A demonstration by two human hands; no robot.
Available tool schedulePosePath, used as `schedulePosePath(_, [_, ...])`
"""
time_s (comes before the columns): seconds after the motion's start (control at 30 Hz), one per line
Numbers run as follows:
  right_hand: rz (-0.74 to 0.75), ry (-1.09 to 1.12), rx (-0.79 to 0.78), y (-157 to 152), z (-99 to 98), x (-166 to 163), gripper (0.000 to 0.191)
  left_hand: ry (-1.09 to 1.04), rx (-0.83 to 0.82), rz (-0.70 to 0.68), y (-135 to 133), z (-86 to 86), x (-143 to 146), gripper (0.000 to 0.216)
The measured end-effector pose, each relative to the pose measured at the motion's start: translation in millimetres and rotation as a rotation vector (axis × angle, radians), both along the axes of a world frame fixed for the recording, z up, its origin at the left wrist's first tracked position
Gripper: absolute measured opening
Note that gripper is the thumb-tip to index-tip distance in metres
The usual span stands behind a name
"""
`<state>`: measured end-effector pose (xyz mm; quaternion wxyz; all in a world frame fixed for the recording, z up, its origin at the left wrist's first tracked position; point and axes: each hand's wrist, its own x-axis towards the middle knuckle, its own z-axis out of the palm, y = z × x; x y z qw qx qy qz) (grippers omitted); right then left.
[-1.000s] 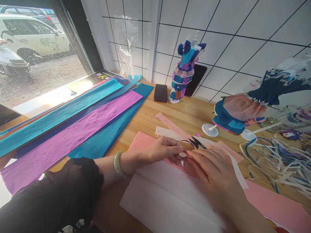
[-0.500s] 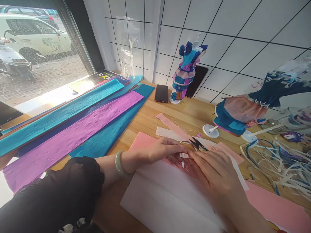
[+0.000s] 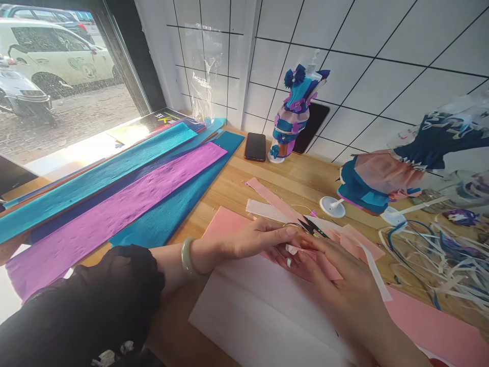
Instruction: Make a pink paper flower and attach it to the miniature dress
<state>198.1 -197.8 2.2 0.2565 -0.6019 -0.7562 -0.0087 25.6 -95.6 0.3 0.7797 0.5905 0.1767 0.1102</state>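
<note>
My left hand [image 3: 255, 238], with a pale green bangle on its wrist, and my right hand [image 3: 336, 278] meet over a pink paper sheet [image 3: 225, 224] on the wooden table. The fingertips of both pinch a small pink paper piece [image 3: 328, 267], which lies partly across my right fingers. Just beyond the fingertips lie small black scissors [image 3: 311, 228]. A white paper sheet [image 3: 260, 311] lies under my right forearm.
Long teal and purple crepe paper strips [image 3: 114, 204] lie at the left by the window. A dark phone [image 3: 255, 146] and a paper-dressed mannequin [image 3: 293, 114] stand near the tiled wall. Another paper dress on a stand [image 3: 376, 181] and a heap of paper trimmings [image 3: 439, 255] are at the right.
My fingertips have lifted a pink paper piece so that it now lies over my right fingers. The view has shifted slightly.
</note>
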Motion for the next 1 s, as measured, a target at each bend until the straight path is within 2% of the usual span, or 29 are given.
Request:
schedulePosePath(0.2, [-0.041, 0.101, -0.034, 2.2, 0.8, -0.9, 0.031, -0.040, 0.029, -0.014, -0.4, -3.1, 0.0, 0.049])
schedulePosePath(0.53, [-0.100, 0.081, -0.016, 0.2, -2.1, -4.1, 0.028, -0.083, 0.076, -0.056, -1.9, -5.6, 1.5, 0.044])
schedulePosePath(0.7, [-0.082, 0.119, -0.048, 1.0, 1.2, -5.9, 0.028, -0.102, 0.088, -0.057, -1.6, -6.5, 1.3, 0.043])
schedulePosePath(0.87, [-0.064, 0.228, -0.164, 2.3, 10.3, -1.1, 0.031, -0.030, 0.065, 0.005, 0.4, -2.6, -1.0, 0.050])
schedulePosePath(1.0, [-0.088, 0.224, -0.165, 3.2, 10.9, 1.4, 0.035, -0.027, 0.046, 0.057, 1.2, -0.1, -1.3, 0.049])
